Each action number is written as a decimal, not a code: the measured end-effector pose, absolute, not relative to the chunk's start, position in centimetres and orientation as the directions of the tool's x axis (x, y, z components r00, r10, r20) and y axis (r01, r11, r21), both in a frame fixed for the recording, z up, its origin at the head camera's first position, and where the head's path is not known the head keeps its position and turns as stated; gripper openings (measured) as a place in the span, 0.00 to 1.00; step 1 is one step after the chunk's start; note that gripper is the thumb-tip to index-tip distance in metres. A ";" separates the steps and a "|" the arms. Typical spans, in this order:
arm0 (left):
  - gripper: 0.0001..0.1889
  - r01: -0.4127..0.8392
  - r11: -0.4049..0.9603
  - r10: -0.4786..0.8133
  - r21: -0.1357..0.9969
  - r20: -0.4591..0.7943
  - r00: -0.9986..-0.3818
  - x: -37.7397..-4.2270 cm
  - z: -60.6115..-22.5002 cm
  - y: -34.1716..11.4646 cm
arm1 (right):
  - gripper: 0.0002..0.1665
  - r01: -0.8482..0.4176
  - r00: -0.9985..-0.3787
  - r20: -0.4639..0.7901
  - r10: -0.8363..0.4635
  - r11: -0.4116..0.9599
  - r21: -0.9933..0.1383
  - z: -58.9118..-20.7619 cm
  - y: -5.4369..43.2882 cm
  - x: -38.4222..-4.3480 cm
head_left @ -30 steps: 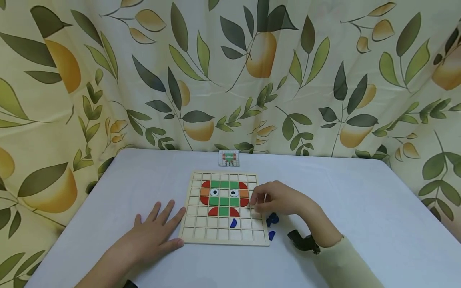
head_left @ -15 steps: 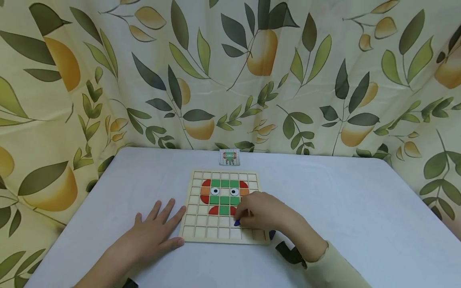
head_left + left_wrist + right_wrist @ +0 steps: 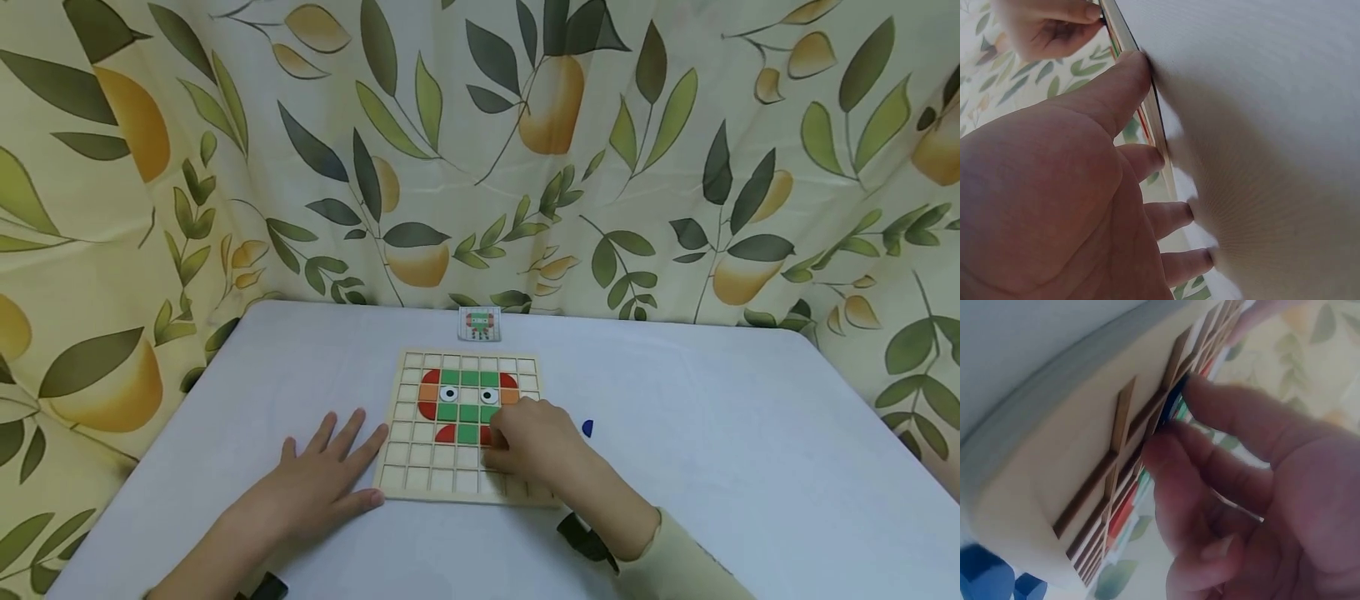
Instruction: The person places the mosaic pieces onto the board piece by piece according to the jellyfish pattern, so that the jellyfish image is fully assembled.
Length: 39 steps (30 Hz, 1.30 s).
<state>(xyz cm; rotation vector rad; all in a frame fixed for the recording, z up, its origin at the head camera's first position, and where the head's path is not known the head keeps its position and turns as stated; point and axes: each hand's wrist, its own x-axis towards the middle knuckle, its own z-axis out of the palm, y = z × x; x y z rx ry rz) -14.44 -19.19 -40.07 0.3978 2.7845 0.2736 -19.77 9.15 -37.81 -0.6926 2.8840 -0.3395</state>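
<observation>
The square wooden grid board [image 3: 420,479] lies on the white table, with red, green and orange tiles and two eye tiles [image 3: 449,393] set in its cells. My left hand [image 3: 311,483] rests palm down with fingers spread, thumb and index finger [image 3: 1132,81] touching the board's left edge. Over the board's lower right part, my right hand [image 3: 536,446] pinches a small blue tile [image 3: 1172,400] between thumb and finger at the grid, seen in the right wrist view. The hand hides that tile and the nearby cells in the head view.
Behind the board lies a small picture card [image 3: 479,323] showing a tile figure. A blue rounded tile [image 3: 587,428] lies on the table right of the board. Two blue pieces [image 3: 985,572] show beside the board's corner. A leaf-patterned curtain [image 3: 480,167] hangs behind the table.
My right hand has moved left and down from the board's right edge to the blue tile, and pinches it. My left hand has stayed in place.
</observation>
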 end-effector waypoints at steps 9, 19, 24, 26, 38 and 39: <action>0.43 0.245 0.944 0.301 0.222 -0.270 -0.914 -14.4 -39.9 -19.2 | 0.04 -0.458 -0.865 -0.083 -0.494 0.847 -0.270 -37.7 9.1 -19.7; 0.43 0.252 0.942 0.308 0.223 -0.267 -0.913 -14.5 -40.0 -19.1 | 0.09 -0.469 -0.853 -0.097 -0.513 0.834 -0.291 -37.8 9.5 -19.9; 0.42 0.262 0.939 0.315 0.222 -0.259 -0.913 -14.5 -40.1 -19.2 | 0.12 -0.498 -0.829 -0.107 -0.549 0.811 -0.307 -37.3 10.1 -20.1; 0.42 0.260 0.940 0.314 0.222 -0.261 -0.913 -14.5 -40.1 -19.1 | 0.10 -0.486 -0.830 -0.115 -0.546 0.809 -0.331 -36.7 10.7 -20.2; 0.43 0.255 0.941 0.310 0.223 -0.261 -0.914 -14.4 -40.2 -19.1 | 0.07 -0.309 -0.832 -0.292 -0.473 0.830 -0.464 -35.0 19.1 -24.2; 0.43 0.253 0.941 0.308 0.223 -0.266 -0.913 -14.4 -40.2 -19.1 | 0.08 -0.287 -0.833 -0.317 -0.453 0.844 -0.453 -35.1 19.6 -24.4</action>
